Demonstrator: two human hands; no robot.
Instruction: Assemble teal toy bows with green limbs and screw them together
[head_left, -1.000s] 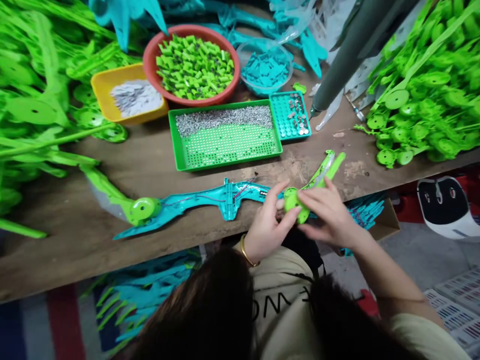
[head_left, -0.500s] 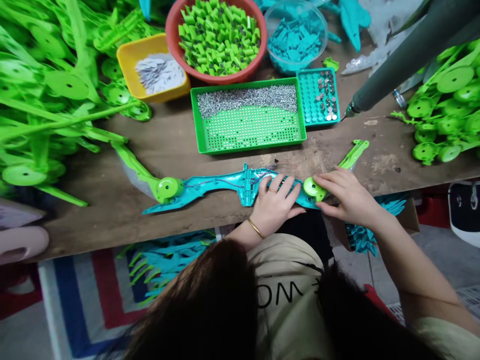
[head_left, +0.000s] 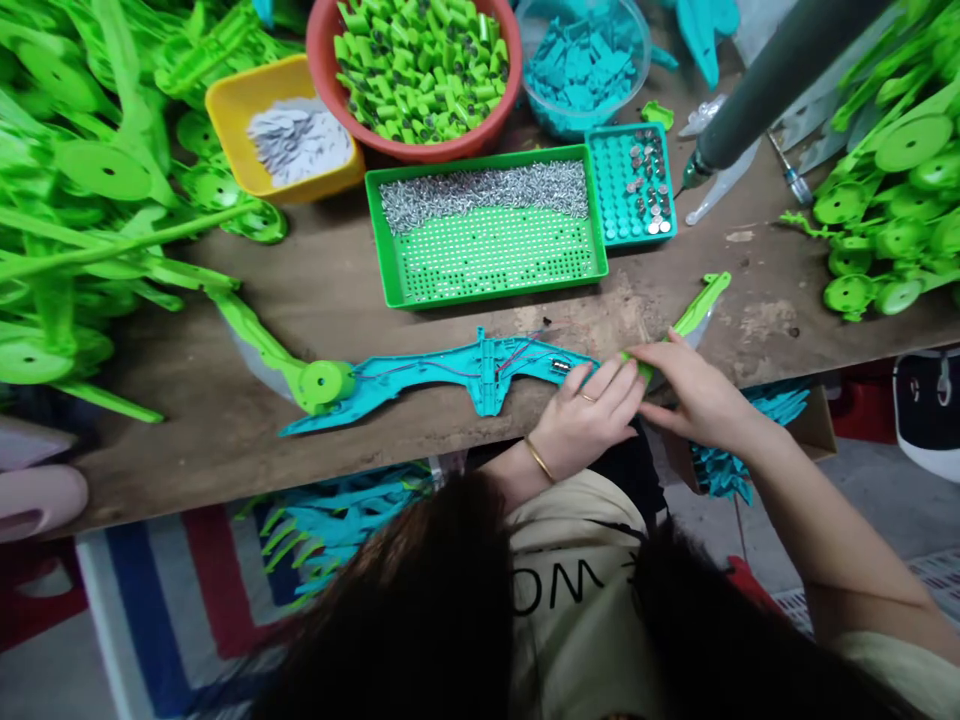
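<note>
A teal toy bow body lies across the front of the wooden table, with thin wires and a small metal part on its right half. A green limb with a round disc joins its left end. At the right end another green limb angles away from me. My left hand lies over the bow's right end, fingers together and pressed at the joint. My right hand grips the green joint there between thumb and fingers. Both hands hide most of that disc.
Behind the bow stand a green screw tray, a teal tray of small metal discs, a red bowl of green pieces and a yellow tub. A dark powered screwdriver hangs at right. Green parts pile up on both sides.
My left hand has slid right from the bow's middle to its right joint, uncovering the small metal part. The right disc, visible before, is now mostly covered. The view has shifted slightly.
</note>
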